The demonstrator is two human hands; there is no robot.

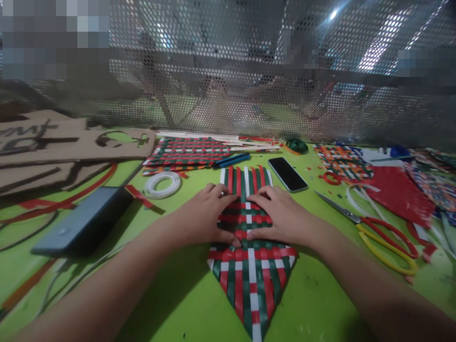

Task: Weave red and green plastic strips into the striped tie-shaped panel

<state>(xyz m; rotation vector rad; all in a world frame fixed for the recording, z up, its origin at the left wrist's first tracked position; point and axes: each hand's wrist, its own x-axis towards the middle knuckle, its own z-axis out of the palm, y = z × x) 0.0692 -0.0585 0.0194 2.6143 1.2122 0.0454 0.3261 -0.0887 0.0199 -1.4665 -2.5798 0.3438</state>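
A woven piece of red, green and white flat strips lies on the green table, its near end tapering to a point towards me. Loose strip ends fan out at its far end. My left hand rests on the left side of the weave, thumb and index finger spread apart on the strips. Opposite it, my right hand presses on the right side, also with thumb and index finger apart. The fingertips of both hands nearly meet over the white middle strip. The other fingers are partly hidden.
To the right lie scissors with red and yellow handles and a phone. A white strip roll, a dark power bank and cut cardboard are at left. Woven mats lie behind, before a perforated metal screen.
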